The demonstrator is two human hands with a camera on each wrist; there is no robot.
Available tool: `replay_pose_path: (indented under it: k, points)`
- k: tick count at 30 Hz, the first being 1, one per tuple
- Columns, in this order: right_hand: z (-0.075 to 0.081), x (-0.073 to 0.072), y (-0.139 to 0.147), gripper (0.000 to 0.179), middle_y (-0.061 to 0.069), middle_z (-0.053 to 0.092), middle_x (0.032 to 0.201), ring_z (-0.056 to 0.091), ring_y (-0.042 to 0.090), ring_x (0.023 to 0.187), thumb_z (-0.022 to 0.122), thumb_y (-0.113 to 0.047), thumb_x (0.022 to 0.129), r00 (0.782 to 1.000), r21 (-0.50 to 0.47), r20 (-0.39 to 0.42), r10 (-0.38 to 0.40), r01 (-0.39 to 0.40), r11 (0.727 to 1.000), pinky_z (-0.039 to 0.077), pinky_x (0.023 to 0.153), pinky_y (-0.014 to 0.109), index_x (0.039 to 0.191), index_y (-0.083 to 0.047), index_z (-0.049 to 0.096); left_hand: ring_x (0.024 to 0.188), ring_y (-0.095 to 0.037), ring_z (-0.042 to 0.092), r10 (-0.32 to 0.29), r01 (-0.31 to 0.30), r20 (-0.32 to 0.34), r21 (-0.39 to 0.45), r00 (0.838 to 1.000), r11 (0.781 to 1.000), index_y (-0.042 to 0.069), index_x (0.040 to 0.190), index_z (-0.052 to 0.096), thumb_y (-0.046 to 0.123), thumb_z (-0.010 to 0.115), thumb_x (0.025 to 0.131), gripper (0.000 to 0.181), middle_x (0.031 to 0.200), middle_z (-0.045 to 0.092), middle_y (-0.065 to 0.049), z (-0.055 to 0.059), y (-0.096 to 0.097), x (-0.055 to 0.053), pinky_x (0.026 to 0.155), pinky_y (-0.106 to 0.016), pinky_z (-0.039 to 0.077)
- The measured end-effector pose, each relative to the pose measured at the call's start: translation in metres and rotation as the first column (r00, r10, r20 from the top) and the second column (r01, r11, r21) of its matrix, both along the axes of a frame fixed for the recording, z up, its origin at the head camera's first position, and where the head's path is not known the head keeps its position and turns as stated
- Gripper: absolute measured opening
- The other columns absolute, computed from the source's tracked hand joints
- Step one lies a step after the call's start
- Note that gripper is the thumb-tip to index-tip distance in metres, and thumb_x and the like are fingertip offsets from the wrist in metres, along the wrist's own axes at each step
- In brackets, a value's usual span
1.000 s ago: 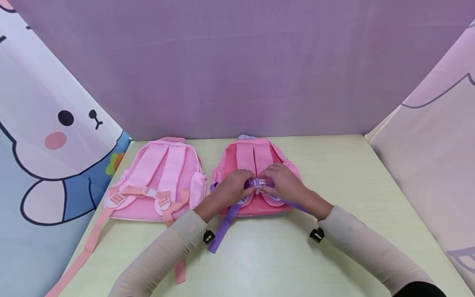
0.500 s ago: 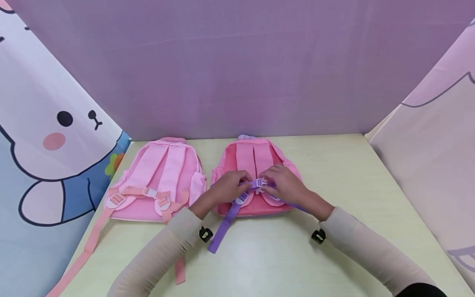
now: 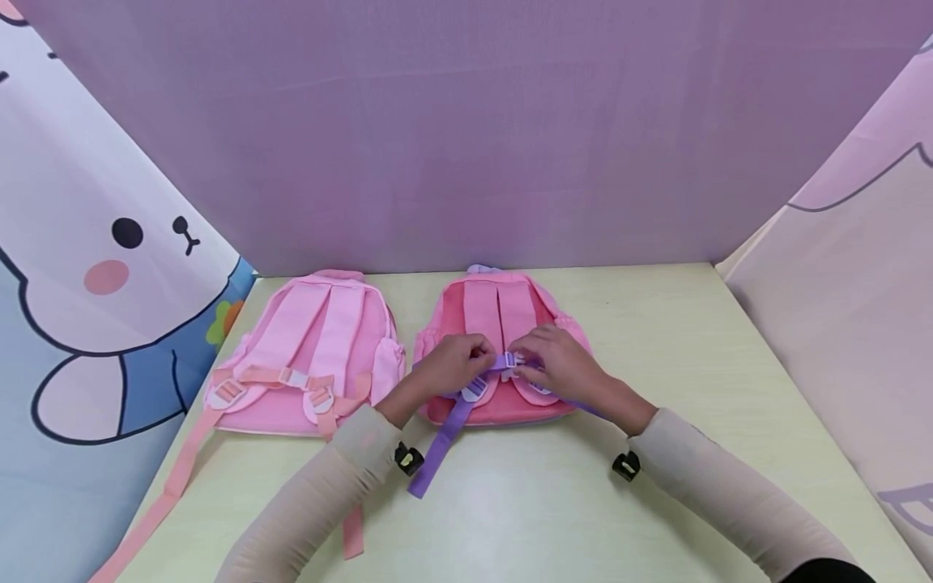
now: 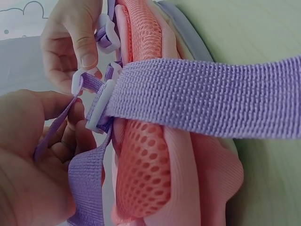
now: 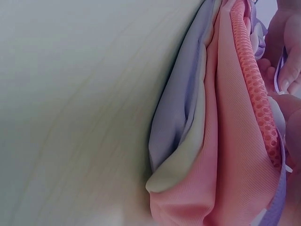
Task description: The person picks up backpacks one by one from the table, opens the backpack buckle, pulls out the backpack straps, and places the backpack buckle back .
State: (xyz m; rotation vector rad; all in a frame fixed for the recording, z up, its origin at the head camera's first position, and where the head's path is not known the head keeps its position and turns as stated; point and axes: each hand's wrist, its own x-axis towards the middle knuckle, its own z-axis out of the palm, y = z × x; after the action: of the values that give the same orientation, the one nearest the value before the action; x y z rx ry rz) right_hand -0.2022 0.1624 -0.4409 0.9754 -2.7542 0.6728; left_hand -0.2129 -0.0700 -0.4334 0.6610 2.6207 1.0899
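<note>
A pink backpack (image 3: 481,308) lies on the table with its shoulder straps facing up. Across it runs a purple webbing strap with a white plastic buckle (image 3: 509,361) in the middle. My left hand (image 3: 450,364) pinches the purple strap just left of that buckle. On the other side, my right hand (image 3: 560,358) holds the buckle's right end between thumb and fingers. In the left wrist view, a white strap adjuster (image 4: 99,107) sits beside my left hand, with a wide purple strap end (image 4: 202,96) crossing in front. The right wrist view shows mostly the bag's side.
A second, lighter pink backpack (image 3: 342,324) lies to the left, its peach straps trailing over the table (image 3: 510,518). One loose purple strap end (image 3: 440,453) hangs toward the front. A purple panel (image 3: 496,146) stands behind, with printed panels on both sides.
My left hand has shifted slightly left along the purple strap, so more strap shows beside the buckle. My right hand has stayed nearly in place. The lighter backpack has not moved.
</note>
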Motion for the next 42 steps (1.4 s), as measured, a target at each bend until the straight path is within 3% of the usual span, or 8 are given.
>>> replay_pose_path:
  k: [19, 42]
  points:
    - [-0.003, -0.001, -0.001, 0.031, 0.003, 0.073, 0.102, 0.062, 0.021, 0.102, 0.081, -0.022, 0.087, 0.999, -0.011, -0.036, 0.006, -0.007, 1.000, 0.052, 0.094, 0.043, 0.115, -0.012, 0.072, 0.071, -0.012, 0.056, 0.028, -0.027, 0.016, -0.012, 0.999, 1.000, 0.013, 0.098, 0.070, 0.020, 0.060, 0.102, 0.012, 0.083, 0.063, 0.001, -0.001, 0.006, -0.001, 0.064, -0.023, 0.045]
    - [-0.001, -0.001, -0.002, 0.032, 0.003, 0.072, 0.104, 0.062, 0.019, 0.100, 0.081, -0.023, 0.088, 1.000, -0.006, -0.025, 0.007, -0.007, 1.000, 0.053, 0.094, 0.042, 0.117, -0.013, 0.072, 0.076, -0.013, 0.056, -0.034, 0.028, 0.154, 0.045, 0.987, 0.999, 0.014, 0.102, 0.071, 0.023, 0.058, 0.104, 0.016, 0.087, 0.064, 0.000, -0.003, 0.002, -0.010, 0.069, -0.024, 0.045]
